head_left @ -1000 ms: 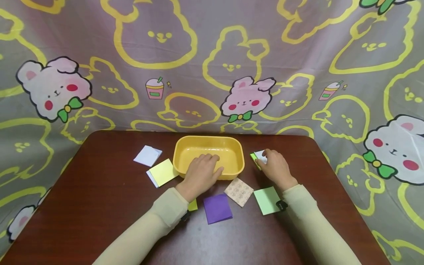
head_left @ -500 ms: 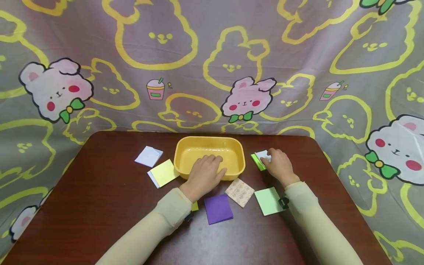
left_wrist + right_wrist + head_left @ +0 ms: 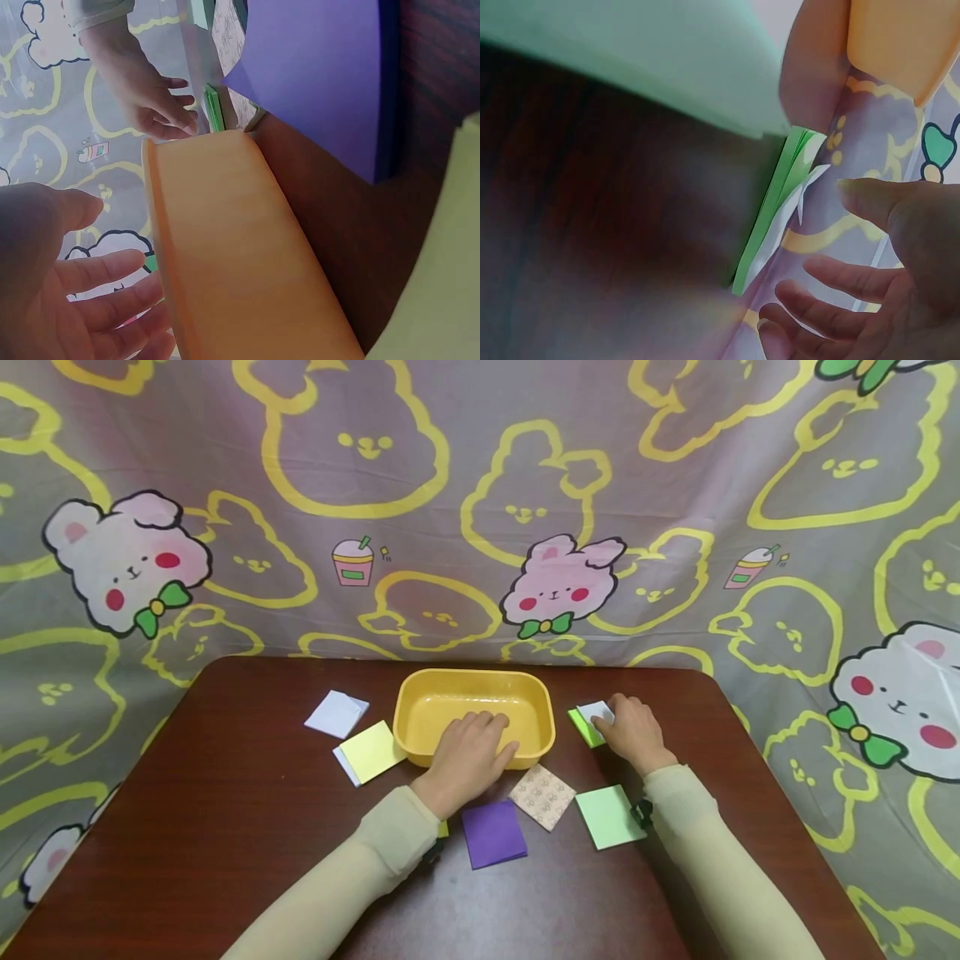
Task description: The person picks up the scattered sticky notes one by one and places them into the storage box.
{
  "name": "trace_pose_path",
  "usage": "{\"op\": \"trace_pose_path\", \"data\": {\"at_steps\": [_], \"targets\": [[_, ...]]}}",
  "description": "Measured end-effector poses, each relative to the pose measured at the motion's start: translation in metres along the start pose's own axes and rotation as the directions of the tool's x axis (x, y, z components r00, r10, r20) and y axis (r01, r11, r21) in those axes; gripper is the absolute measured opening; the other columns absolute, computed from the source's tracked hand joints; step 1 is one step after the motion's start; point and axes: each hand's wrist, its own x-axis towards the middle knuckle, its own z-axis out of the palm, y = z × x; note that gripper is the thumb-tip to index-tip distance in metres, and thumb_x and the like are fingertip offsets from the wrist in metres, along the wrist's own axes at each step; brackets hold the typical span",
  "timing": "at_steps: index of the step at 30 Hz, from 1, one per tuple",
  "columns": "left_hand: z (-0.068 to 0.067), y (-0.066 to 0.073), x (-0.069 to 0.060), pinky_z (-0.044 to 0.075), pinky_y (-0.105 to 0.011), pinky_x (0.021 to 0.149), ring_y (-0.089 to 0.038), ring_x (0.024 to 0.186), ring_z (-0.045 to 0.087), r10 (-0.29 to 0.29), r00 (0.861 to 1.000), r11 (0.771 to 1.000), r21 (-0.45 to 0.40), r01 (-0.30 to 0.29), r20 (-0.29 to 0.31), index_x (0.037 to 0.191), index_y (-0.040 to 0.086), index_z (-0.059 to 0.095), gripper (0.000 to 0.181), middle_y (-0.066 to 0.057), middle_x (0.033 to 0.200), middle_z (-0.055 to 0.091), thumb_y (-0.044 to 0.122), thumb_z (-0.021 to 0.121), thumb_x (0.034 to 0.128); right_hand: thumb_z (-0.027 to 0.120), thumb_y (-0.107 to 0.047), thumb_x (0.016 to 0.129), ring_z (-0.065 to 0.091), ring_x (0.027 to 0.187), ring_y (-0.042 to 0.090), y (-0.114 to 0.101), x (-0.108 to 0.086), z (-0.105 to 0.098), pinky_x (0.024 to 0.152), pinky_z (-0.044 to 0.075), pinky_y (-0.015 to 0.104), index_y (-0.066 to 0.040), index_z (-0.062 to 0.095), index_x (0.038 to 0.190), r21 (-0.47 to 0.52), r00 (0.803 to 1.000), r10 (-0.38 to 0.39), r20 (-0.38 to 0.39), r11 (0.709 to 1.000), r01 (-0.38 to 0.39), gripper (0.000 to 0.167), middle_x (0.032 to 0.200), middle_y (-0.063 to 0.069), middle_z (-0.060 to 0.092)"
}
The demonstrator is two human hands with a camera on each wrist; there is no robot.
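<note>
My left hand (image 3: 467,762) hovers over the front rim of the yellow plastic basin (image 3: 405,714), holding nothing. In the left wrist view its loosely bent fingers (image 3: 112,307) lie beside the basin wall (image 3: 240,240). My right hand (image 3: 636,732) is just to the right of a bright green sticky-note pad (image 3: 585,729) with a white slip (image 3: 592,710) on top. The right wrist view shows a gap between the relaxed fingers (image 3: 840,319) and the green pad (image 3: 769,214); the slip (image 3: 780,225) is slightly lifted at one corner.
Near the basin's front lie a purple pad (image 3: 495,835), a patterned beige pad (image 3: 543,797) and a pale green pad (image 3: 610,817). A light yellow pad (image 3: 371,752) and a white pad (image 3: 337,714) lie left. A yellow-green pad (image 3: 443,829) is mostly hidden under my left wrist.
My right hand has drawn slightly right, off the green pad, so more of the pad and white slip shows. The left hand has shifted a little to the right.
</note>
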Motion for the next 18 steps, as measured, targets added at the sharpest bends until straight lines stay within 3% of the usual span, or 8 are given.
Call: {"op": "trace_pose_path", "data": {"at_steps": [10,18], "targets": [[0.0033,0.0024,0.002,0.054,-0.042,0.082,-0.028,0.099,0.068,-0.004,1.0,1.0,0.001,0.004,0.008,0.121,0.008,0.066,0.036,-0.009,0.11,0.072,0.037,0.063,0.0992,0.07,-0.031,0.092,0.061,0.083,0.037,0.0056,0.0026,0.0007,0.075,0.05,0.052,0.009,0.06,0.112,-0.024,0.997,0.045,0.064,0.999,-0.044,0.046,0.099,0.027,0.064],[0.0032,0.0052,0.0046,0.054,-0.042,0.082,-0.027,0.098,0.067,0.006,1.0,1.0,0.014,-0.006,0.008,0.12,0.008,0.067,0.036,-0.009,0.109,0.072,0.038,0.062,0.0992,0.072,-0.031,0.091,0.062,0.083,0.036,0.0087,0.0033,0.0017,0.074,0.05,0.052,0.009,0.059,0.109,-0.041,0.995,0.063,0.077,0.997,-0.06,0.046,0.097,0.026,0.065]]}}
